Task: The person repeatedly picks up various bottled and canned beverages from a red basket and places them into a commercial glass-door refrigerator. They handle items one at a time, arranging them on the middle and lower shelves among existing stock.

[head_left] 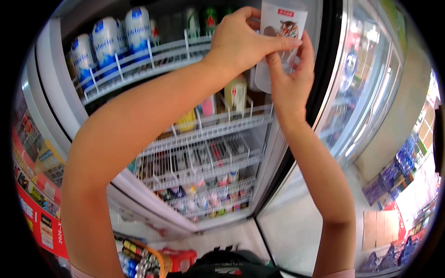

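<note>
We'd call this a shop: tall drinks fridge [265, 180] mid-frame, wire shelves [218, 131] stacked in tiers. Rows of matching blue-and-white cans [138, 32] upper left, mixed small packs lower down. Glass door [345, 88] upper right. We also see an orange-rimmed basket [165, 263] of loose cans, bottom left, plus blurred bluish packs [391, 178] and a cardboard box [380, 229] far right.

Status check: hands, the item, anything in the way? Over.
Left hand and right hand both gripping translucent container. Container held high at the cooler's right side. Left forearm blocking view of some shelving.
</note>
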